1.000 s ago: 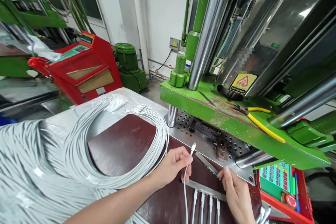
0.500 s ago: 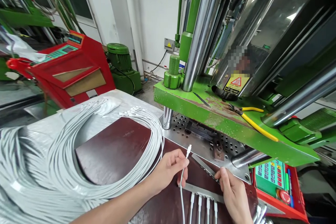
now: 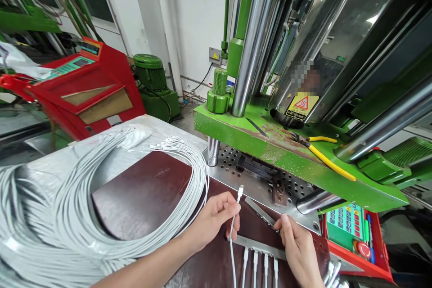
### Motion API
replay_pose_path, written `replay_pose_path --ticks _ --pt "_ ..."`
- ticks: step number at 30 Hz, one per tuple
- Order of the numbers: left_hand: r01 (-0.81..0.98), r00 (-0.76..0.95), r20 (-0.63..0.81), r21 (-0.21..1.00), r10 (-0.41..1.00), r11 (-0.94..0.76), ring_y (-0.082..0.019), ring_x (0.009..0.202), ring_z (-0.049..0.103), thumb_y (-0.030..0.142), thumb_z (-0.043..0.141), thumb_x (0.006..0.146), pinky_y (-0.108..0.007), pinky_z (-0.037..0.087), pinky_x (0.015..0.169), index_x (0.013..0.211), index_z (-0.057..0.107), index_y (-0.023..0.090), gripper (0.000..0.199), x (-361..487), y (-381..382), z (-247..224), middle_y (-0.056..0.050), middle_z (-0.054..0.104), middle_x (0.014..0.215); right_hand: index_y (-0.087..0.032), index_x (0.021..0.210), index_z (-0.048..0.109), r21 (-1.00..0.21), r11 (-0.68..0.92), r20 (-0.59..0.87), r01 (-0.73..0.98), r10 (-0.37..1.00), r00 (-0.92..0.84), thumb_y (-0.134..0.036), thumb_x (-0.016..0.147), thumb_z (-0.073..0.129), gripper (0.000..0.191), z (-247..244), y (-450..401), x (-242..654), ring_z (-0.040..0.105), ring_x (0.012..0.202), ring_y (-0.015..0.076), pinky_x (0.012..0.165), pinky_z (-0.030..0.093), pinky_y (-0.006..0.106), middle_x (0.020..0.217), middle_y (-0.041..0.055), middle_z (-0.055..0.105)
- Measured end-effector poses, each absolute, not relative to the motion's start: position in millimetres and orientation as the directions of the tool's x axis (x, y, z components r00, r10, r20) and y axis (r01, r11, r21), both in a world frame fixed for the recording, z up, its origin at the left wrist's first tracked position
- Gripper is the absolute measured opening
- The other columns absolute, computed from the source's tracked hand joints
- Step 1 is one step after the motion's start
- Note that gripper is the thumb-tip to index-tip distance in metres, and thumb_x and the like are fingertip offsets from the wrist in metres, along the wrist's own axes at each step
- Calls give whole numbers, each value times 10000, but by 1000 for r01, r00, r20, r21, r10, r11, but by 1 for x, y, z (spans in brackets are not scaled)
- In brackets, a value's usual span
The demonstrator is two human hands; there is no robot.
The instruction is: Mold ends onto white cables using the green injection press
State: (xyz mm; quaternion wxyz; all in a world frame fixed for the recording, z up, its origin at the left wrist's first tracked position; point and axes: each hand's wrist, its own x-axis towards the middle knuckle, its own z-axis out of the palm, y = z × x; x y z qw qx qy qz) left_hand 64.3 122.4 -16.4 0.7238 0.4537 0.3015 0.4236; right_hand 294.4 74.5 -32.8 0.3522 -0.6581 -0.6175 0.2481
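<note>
Pinched in my left hand is a white cable, its connector end pointing up above the fingertips. My right hand grips the right end of a narrow metal strip that has small slots along its edge. Below both hands a second metal bar lies on the dark red board, with several white cable connectors set in a row along it. My right hand covers the right end of that bar.
Large coils of white cable spread over the left of the table. A green press stands ahead, with yellow-handled pliers on its ledge. Below right is a red control box; at left, a red console.
The view has shifted slightly, so the scene sits a little further left. Both hands keep their holds on the cable and the strip.
</note>
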Motion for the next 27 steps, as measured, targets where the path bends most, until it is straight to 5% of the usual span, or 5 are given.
replay_pose_path --ticks 10,17,19,22,27 --pt "-316 463 -59 921 884 227 -119 417 556 384 549 877 -220 361 432 723 460 179 271 64 122 -13 -20 640 550 -195 685 562 -763 19 124 646 985 118 -521 953 334 480 -33 77 294 527 563 162 502 370 241 567 4 535" --pt "-286 455 -74 931 887 225 -118 429 561 419 551 866 -225 364 451 710 475 172 302 64 124 -16 -10 625 570 -204 711 598 -675 127 363 727 914 178 -453 950 398 399 11 61 279 523 539 154 543 409 249 591 5 572" --pt "-286 464 -70 932 883 224 -118 432 562 436 559 856 -224 360 452 706 480 170 315 63 124 -15 -9 622 573 -213 782 623 -585 225 526 779 836 154 -405 936 457 297 50 54 273 545 594 157 572 417 255 683 19 602" --pt "-297 457 -65 929 887 221 -115 431 558 442 569 847 -222 356 451 692 478 169 327 64 123 -13 -4 614 570 -224 944 661 -273 340 770 900 638 -7 -313 909 538 155 112 58 273 573 748 194 693 437 313 837 59 627" --pt "-324 464 -32 924 885 203 -110 428 551 444 573 843 -213 347 432 689 479 164 333 65 124 -17 -5 609 561 -181 999 697 125 146 751 981 632 -190 -464 946 421 399 156 111 292 491 876 254 760 429 398 944 103 599"
